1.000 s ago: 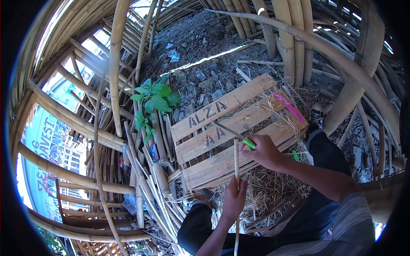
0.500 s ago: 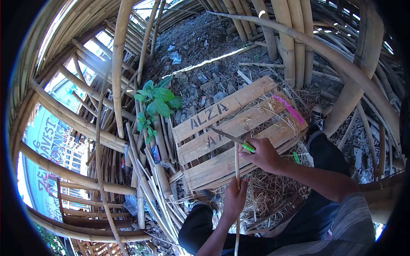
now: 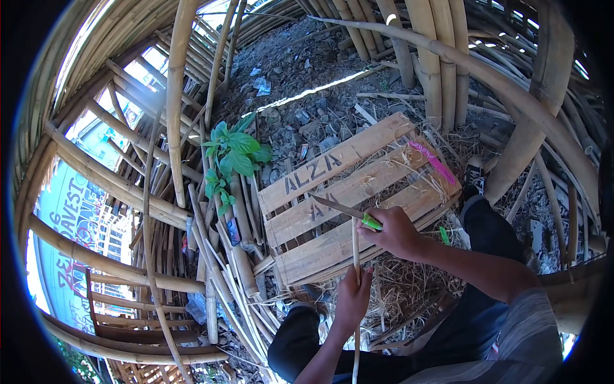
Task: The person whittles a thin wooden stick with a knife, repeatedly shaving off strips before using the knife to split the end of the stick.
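My left hand [image 3: 353, 297] is closed around a thin bamboo strip [image 3: 355, 246] that runs upright through the view. In my right hand [image 3: 393, 232] is a knife [image 3: 339, 206] with a green handle, its blade pointing up and left. The knife's handle end sits right at the top of the strip, where my right fingers overlap it. Below both hands lies a wooden slatted crate [image 3: 332, 254] with black stencilled letters and a pink tag on its right end. Curled shavings are scattered over the slats.
A leafy green plant [image 3: 236, 152] grows left of the crate. Long split bamboo strips [image 3: 240, 301] lie at the lower left. Bamboo poles [image 3: 441, 64] stand at the back right, and a bamboo lattice wall [image 3: 115, 185] closes the left side. Shavings [image 3: 409, 291] cover the ground by my legs.
The knife blade has tilted slightly, its tip now a little lower and further left. My left hand and the strip have hardly moved.
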Demonstrator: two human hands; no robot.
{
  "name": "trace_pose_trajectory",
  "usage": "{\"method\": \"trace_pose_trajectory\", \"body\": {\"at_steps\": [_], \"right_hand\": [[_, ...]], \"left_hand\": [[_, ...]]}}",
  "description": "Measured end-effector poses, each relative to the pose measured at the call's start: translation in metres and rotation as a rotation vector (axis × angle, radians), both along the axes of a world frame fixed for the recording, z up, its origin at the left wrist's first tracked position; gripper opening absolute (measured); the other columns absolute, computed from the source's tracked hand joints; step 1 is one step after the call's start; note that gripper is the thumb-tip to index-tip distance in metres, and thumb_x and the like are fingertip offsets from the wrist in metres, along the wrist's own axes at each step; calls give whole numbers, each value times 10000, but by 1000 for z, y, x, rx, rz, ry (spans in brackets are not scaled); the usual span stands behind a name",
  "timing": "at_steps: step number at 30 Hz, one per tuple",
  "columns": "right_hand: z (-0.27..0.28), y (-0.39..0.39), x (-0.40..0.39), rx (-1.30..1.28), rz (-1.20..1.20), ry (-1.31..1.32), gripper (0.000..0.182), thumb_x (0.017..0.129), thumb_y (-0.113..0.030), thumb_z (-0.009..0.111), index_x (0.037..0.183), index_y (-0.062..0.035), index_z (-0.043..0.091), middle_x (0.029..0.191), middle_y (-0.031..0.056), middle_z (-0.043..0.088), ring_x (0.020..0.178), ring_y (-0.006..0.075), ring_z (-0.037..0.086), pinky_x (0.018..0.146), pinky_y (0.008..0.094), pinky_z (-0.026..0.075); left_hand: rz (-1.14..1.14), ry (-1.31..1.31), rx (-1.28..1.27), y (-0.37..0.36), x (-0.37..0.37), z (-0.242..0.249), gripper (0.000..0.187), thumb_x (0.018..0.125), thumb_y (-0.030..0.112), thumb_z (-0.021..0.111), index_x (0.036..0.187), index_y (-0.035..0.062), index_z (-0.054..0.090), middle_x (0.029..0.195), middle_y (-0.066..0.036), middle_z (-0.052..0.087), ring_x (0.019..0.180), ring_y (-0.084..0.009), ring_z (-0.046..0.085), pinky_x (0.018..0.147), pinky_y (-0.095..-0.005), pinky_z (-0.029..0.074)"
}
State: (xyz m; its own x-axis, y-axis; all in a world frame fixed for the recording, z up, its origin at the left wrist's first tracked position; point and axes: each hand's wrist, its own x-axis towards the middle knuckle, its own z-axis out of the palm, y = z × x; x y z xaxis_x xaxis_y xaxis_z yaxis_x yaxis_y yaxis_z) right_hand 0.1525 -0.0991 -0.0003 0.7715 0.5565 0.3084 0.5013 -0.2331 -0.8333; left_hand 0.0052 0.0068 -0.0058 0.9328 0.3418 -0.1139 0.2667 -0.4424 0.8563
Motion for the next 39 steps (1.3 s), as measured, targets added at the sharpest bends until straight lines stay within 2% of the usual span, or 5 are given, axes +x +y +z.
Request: {"method": "trace_pose_trajectory", "body": {"at_steps": [5,16,24,29,39], "right_hand": [[4,-1,-2,-19,-27,-26,161,778,-149,659,825,-5,606,626,113,606,539,189,604,506,317,437],[3,-2,-3,-117,-76,-128,266,740,-246,669,869,-24,602,602,124,598,549,283,617,516,385,480],[2,-1,-1,-222,-36,-234,301,738,-254,680,900,-32,559,611,108,603,542,276,617,506,380,485],[3,-6,20,-222,-90,-294,283,749,-230,671,903,-25,553,618,118,604,566,282,620,525,392,487],[9,-1,11,124,23,157,135,753,-138,657,808,-18,628,651,80,595,598,154,566,553,296,433]], "left_hand": [[9,48,-38,-1,-1,1,273,918,211,525,759,12,425,528,-15,400,498,-72,338,438,-277,304],[-26,-9,40,-7,0,7,289,904,198,541,744,-6,413,512,-121,444,448,-183,411,432,-349,331],[-42,-32,52,-6,0,4,281,903,187,537,750,-14,413,498,-158,470,403,-249,472,411,-379,333],[18,-3,-15,-2,0,10,280,914,199,537,737,12,427,523,-13,383,502,-71,329,434,-284,299],[20,7,-63,3,-1,8,265,920,187,524,739,20,425,541,13,367,519,-51,317,443,-258,292]]}}
